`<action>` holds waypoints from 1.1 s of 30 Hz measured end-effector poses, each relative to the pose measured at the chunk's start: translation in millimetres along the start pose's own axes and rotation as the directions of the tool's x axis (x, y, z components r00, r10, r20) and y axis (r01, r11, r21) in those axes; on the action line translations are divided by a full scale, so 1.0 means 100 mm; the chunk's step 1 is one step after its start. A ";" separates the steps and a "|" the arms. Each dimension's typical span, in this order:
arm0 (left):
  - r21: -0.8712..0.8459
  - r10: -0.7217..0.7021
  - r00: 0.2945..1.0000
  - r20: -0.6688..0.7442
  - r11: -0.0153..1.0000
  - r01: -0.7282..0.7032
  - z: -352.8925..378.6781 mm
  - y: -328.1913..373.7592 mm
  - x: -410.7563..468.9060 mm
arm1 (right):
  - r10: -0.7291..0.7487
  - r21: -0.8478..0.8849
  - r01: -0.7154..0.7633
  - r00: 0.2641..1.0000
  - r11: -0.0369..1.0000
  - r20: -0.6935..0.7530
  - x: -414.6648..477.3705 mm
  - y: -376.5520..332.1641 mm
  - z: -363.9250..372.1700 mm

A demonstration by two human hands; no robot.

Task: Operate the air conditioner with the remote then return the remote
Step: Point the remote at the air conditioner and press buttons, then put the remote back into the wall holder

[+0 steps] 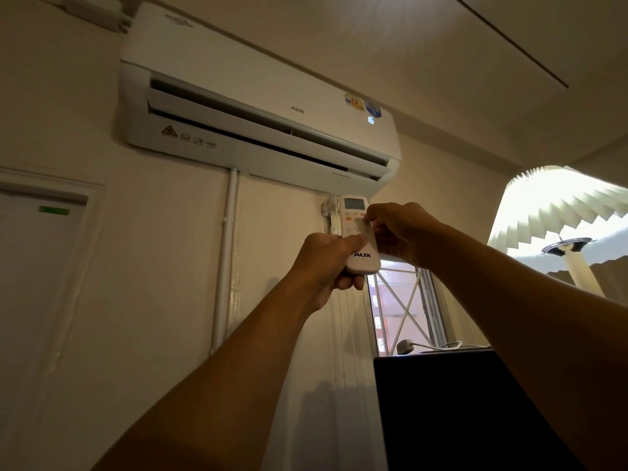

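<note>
Overhead, left hand (326,263) clamps the remote's (361,239) lower half; right hand (401,232) presses buttons.

— Up on the wall?
— White air conditioner (258,107), flap open, digits lit at right.
— Below it?
— White remote (360,237), upright, gripped low by left hand (326,263); right hand (397,229) beside it, fingertip (366,217) on the buttons.
— Right side?
— Lit pleated lamp (560,205), dark screen (458,409).

"AUX" on air conditioner (258,107), remote (361,237); display possibly "16".
</note>
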State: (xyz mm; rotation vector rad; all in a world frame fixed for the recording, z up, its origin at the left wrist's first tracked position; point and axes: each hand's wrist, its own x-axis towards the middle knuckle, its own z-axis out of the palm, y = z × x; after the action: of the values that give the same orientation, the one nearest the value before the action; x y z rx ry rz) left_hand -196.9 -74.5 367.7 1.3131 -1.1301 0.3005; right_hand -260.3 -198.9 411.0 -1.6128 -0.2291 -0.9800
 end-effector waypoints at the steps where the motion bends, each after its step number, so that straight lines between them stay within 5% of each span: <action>1: 0.001 -0.002 1.000 0.000 1.000 0.002 0.00 0.00 0.00 | -0.001 -0.006 0.001 1.000 1.000 -0.002 0.00 0.00 0.00; 7: 0.049 0.019 1.000 -0.006 0.999 -0.018 0.00 -0.07 -0.04 | -0.012 -0.064 0.013 1.000 0.998 0.013 0.00 0.05 0.00; 18: 0.557 0.184 0.980 -0.074 0.823 -0.112 -0.26 -0.70 -0.27 | -0.179 -0.389 0.168 0.984 0.906 0.008 0.04 0.28 0.31; 26: 0.644 0.054 0.977 -0.204 0.759 0.093 -0.62 -1.32 -0.55 | -0.112 -0.459 0.118 0.993 0.881 0.040 -0.13 0.73 0.83; 33: 0.723 -0.208 0.962 -0.178 0.636 0.272 -0.97 -1.80 -0.95 | -0.080 -0.538 0.071 0.997 0.840 0.006 -0.28 1.52 1.36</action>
State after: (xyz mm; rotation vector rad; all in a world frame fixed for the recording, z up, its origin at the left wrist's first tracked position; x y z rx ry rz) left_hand -62.8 -7.3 199.4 2.1426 -0.7470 0.6577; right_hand -120.0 -115.5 285.4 -2.1193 0.0028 -1.1883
